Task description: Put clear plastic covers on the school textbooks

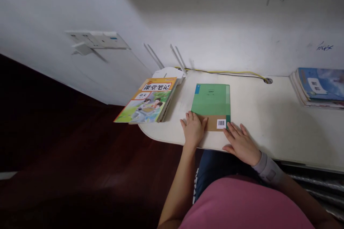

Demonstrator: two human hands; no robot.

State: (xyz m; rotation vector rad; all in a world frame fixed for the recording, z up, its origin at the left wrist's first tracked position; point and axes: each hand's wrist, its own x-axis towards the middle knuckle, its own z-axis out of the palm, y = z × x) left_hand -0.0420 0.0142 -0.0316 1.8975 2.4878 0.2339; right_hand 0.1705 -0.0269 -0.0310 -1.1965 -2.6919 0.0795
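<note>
A green book point(210, 101) with a brown lower band and a white barcode label lies flat on the white desk point(249, 103), close to the front edge. My left hand point(194, 128) rests at its lower left corner, with the thumb over the brown band and the fingers along the left side. At the lower right corner is my right hand point(240, 141), its fingers stretched out and the fingertips touching the book's edge. Neither hand is wrapped round anything. A grey band circles my right wrist.
Left of the green book, a stack of books point(150, 102) with an orange illustrated cover overhangs the desk's rounded edge. Behind it stands a white router point(168, 72) with antennas. Another book pile point(322, 85) sits far right. Yellow and black cables point(228, 72) run along the wall below an outlet strip point(107, 40).
</note>
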